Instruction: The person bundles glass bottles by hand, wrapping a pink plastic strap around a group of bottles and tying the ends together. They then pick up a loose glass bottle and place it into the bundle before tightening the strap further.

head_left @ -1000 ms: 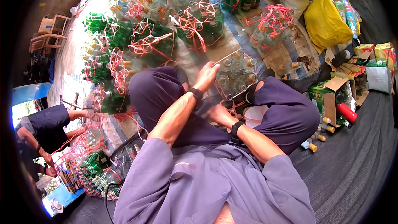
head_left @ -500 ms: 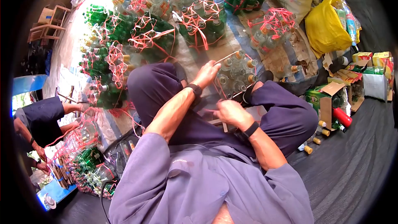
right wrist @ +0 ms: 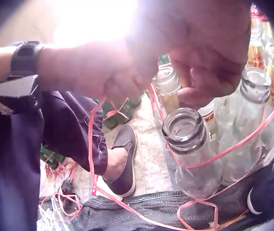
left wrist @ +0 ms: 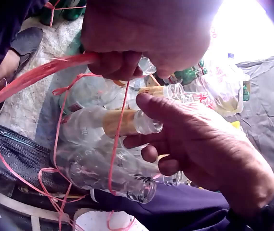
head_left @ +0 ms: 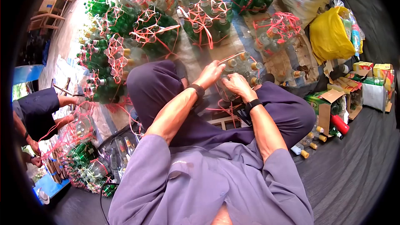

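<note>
The left hand [head_left: 210, 75] grips pink plastic string [left wrist: 60, 66] beside a cluster of clear glass bottles [head_left: 241, 63]. In the left wrist view the left hand [left wrist: 149, 31] is curled at the top, a strand running from it across the necks. The right hand [left wrist: 207, 149] lies over the bottle necks, thumb extended and fingers loosely bent around no visible string; whether it touches a neck is unclear. String circles the bottles in the right wrist view, where the right hand [right wrist: 199, 53] hangs above a clear bottle mouth [right wrist: 184, 129].
Green bottle bundles [head_left: 156, 33] tied with pink string stand ahead and left. A yellow bag [head_left: 331, 35], open cartons [head_left: 329, 106] and loose bottles lie right. Another person's legs and hands show at far left, near a bundle of cardboard [head_left: 54, 166].
The right hand has moved up and forward from the lap to the bottle necks. The left hand stays near the bottles, holding the string.
</note>
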Demonstrator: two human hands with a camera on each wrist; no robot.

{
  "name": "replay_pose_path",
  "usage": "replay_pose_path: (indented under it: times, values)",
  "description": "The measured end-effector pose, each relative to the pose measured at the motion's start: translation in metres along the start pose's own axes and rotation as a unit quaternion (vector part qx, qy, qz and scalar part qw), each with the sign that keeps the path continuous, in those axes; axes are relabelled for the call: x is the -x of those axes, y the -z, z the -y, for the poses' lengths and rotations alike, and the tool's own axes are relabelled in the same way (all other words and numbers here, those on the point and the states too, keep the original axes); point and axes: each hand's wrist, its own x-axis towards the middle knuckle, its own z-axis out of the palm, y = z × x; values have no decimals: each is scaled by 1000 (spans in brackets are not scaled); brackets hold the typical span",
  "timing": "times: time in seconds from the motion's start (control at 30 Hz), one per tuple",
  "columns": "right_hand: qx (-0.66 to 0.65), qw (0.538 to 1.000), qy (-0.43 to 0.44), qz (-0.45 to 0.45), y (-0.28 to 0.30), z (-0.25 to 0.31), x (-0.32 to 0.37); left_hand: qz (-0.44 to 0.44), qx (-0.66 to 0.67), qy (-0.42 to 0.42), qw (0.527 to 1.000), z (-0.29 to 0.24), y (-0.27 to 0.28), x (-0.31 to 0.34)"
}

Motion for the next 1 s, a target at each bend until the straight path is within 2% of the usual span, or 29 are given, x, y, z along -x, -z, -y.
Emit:
replay_pose_path:
  times: [0.13,0.3,0.43,0.53,0.63,0.73,0.8,1.0]
  values:
    - [-7,999,-28,43,-1,9,-2,1,-3,-14,1000,0,2,1]
    - [-22,999,-18,-21,-16,10,-7,10,-8,-11,1000,10,1,-3]
    - [-30,999,-28,-23,-13,15,-4,16,-10,-3,1000,9,2,-3]
    - [-39,999,-32,17,-9,17,-3,9,-11,-3,1000,12,0,-2]
    - [-19,1000,6,-8,-27,2,-9,29,12,0,999,3,5,3]
    - [-38,999,15,31,-40,-1,-17,16,-1,18,1000,2,2,5]
    - [13,1000,9,22,-36,19,-8,18,1,20,1000,7,3,1]
    - [25,999,18,-12,-44,25,-4,24,7,21,999,15,3,-3]
